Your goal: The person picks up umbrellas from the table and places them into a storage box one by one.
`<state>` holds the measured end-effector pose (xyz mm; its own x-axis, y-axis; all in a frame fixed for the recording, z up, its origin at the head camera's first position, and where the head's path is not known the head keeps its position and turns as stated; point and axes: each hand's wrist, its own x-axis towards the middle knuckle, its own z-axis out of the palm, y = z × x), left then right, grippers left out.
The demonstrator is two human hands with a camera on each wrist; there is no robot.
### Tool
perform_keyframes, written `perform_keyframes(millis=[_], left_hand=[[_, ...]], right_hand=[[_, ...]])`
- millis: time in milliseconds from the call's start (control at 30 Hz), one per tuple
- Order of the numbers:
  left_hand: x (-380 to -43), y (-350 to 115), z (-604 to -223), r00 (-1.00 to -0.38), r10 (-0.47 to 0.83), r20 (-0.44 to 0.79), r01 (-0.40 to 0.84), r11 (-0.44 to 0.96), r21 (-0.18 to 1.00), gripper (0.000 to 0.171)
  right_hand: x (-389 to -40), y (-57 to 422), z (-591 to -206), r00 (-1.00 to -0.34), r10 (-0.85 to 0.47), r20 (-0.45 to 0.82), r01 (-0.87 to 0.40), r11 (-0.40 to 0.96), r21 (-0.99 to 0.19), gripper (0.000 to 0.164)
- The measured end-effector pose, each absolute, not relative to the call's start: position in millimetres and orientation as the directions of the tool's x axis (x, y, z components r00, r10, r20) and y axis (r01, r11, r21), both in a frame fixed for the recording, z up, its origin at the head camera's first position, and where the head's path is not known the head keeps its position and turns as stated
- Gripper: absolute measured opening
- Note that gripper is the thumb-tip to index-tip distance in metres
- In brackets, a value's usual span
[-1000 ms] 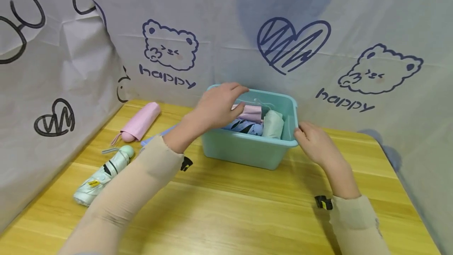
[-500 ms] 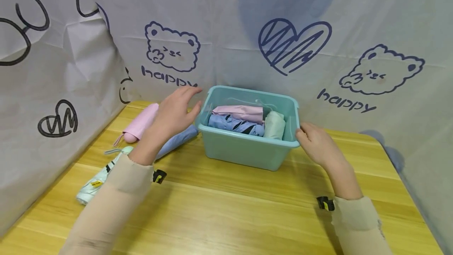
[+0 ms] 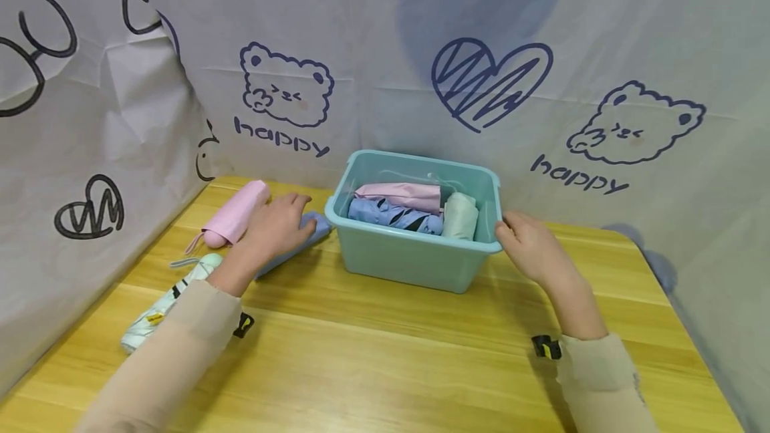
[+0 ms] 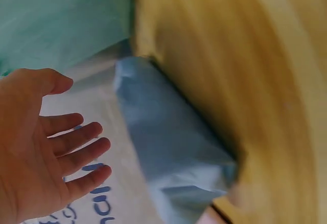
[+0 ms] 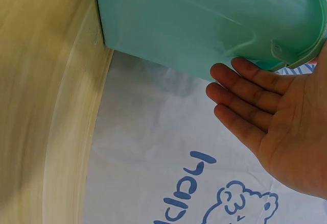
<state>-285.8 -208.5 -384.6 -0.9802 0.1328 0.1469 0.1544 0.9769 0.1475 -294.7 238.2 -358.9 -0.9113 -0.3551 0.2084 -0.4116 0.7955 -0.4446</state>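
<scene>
My left hand [image 3: 273, 226] hovers with spread fingers over a folded blue umbrella [image 3: 301, 246] on the table. In the left wrist view the blue umbrella [image 4: 168, 137] lies beyond the fingertips, apart from them. My right hand [image 3: 538, 246] holds the right rim of a teal plastic bin [image 3: 409, 262], thumb over the edge. The right wrist view shows its other fingers [image 5: 250, 96] fairly straight along the outside of the bin. Inside lie a pink umbrella [image 3: 403, 195], a blue one with black marks [image 3: 394, 216] and a pale green one [image 3: 460, 216], all folded.
To the left lie a folded pink umbrella [image 3: 237, 212] and a pale green umbrella [image 3: 168, 303] with a wrist strap. A white printed cloth [image 3: 373, 105] hangs behind and beside the wooden table [image 3: 385, 359]. The bin stands close to the back cloth.
My left hand has moved left from above the bin, down to the blue umbrella on the table. The right hand stays at the bin's rim.
</scene>
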Motion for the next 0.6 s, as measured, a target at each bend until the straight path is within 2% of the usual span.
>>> perform_keyframes(millis=[133, 367, 600], left_hand=[[-288.5, -213.5, -394.8, -0.987, 0.132, 0.089, 0.141, 0.984, 0.109, 0.064], [-293.0, -219.0, -405.5, -0.99, 0.118, -0.083, 0.112, 0.991, 0.073, 0.075], [-295.0, -222.7, -418.7, -0.982, 0.141, -0.127, 0.13, 0.987, 0.092, 0.078]], right_hand=[[-295.4, 238.8, -358.3, -0.911, -0.358, 0.204, -0.412, 0.797, -0.443, 0.047], [-295.8, 238.9, -357.1, -0.917, -0.354, 0.183, -0.399, 0.801, -0.447, 0.052], [-296.0, 238.5, -356.5, -0.92, -0.347, 0.181, -0.391, 0.801, -0.453, 0.05]])
